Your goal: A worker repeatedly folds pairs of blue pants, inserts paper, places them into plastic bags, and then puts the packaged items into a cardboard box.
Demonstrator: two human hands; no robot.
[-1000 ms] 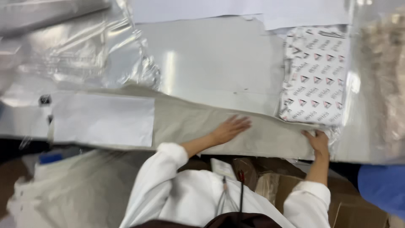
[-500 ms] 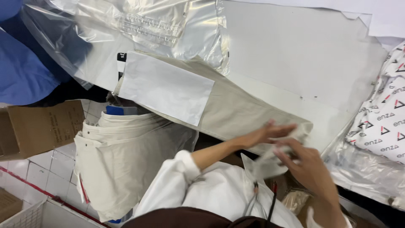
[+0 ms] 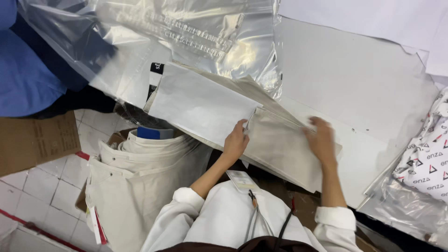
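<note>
Both hands press flat on the folded beige cloth (image 3: 280,144) mid-frame: left hand (image 3: 235,142) open, right hand (image 3: 321,140) open. It is folded, not bagged; plastic bags (image 3: 186,32) wait upper left.

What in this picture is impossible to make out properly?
- Right hand, head view: blurred by motion, so its grip on the beige folded garment is unclear.
- Left hand: fingertips sit at the white paper sheet; whether they pinch it is unclear.
- Patterned packet: cut off by the right edge.
- Stack of beige garments: lower part hidden by the sleeve.
</note>
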